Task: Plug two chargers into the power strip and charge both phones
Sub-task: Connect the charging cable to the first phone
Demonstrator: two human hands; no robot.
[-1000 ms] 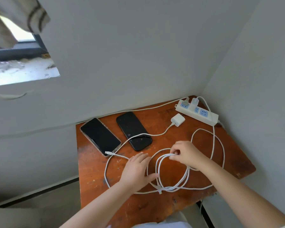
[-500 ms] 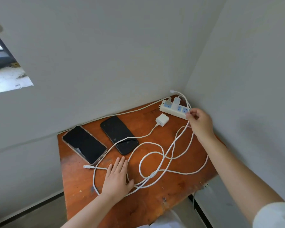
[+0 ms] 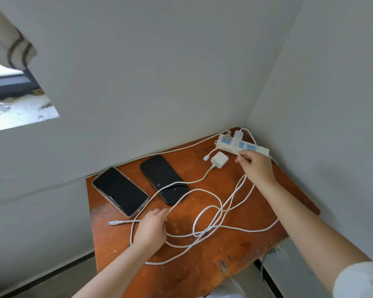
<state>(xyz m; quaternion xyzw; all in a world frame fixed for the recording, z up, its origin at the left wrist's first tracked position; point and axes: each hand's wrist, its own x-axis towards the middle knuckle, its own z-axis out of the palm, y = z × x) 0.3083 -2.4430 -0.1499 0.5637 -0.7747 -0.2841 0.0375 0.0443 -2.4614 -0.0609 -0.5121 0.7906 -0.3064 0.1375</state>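
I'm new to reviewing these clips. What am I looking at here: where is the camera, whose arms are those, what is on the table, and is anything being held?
There is no machine: a person wears a wide-angle camera on the head, looking down at their own two bare hands. On the small wooden table in a room corner lie two dark-screened phones, one in a clear case and a black one, neither plugged in. A white power strip sits at the far corner with one charger already plugged in; a second charger block lies loose beside it. White cables sprawl across the table. The right hand pinches a cable near the strip; the left hand rests on the other cable.
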